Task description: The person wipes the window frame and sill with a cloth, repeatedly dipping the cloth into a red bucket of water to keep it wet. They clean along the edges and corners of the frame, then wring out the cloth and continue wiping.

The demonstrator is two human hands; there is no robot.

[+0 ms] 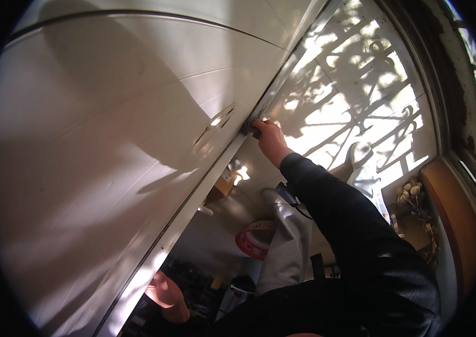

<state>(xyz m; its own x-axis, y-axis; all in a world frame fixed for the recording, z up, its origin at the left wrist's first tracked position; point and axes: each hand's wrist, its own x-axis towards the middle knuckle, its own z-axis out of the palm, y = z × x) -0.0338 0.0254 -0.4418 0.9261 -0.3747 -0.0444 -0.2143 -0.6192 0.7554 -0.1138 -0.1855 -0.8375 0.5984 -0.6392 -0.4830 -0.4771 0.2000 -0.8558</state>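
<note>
A tall white door panel (137, 126) fills the left side of the view, with a slot-like handle (215, 123) set in its face. At the panel's long edge, my right hand (271, 139) pinches a small grey wad, apparently cloth (251, 126), and presses it against the edge strip. The fingertips are partly hidden by the wad. Lower down, my left hand (168, 297) is against the same edge strip (147, 263). Its fingers are mostly out of sight behind the edge, so its grip is unclear.
Sunlight and grille shadows fall on the pale tiled floor (347, 97). A red patterned basin (255, 242) sits beside my leg, near a cardboard box (220, 185). Dried seed heads (409, 191) stand by a curved wooden edge (453, 219). A window frame (444, 76) borders the right.
</note>
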